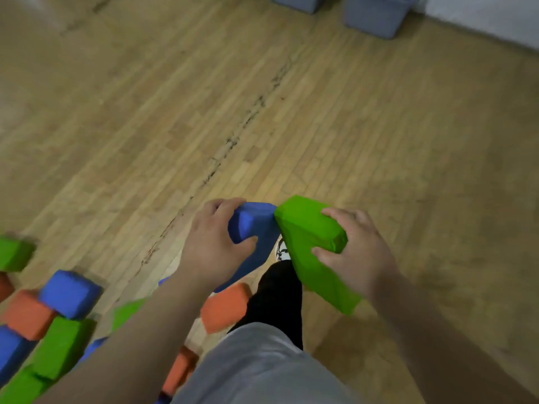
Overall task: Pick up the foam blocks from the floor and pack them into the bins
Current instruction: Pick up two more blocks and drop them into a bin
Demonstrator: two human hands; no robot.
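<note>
My left hand [214,246] grips a long blue foam block [256,228] by its upper end, fingers over the top and thumb on the near face. My right hand [353,252] grips a long green foam block [309,240], fingers curled round its upper end. The two blocks touch at their top corners and are off the floor. Two grey-blue bins [376,13] stand far ahead by the wall. More blocks lie on the floor at lower left, among them a blue block [70,293], an orange block [27,314] and a green block [61,345].
An orange block [226,306] lies by my black-trousered leg [277,298], and another orange block [180,370] is near my grey shirt. The wooden floor [262,97] stretches toward the bins, with a dark scuff line across it. A white wall [490,16] runs at the top right.
</note>
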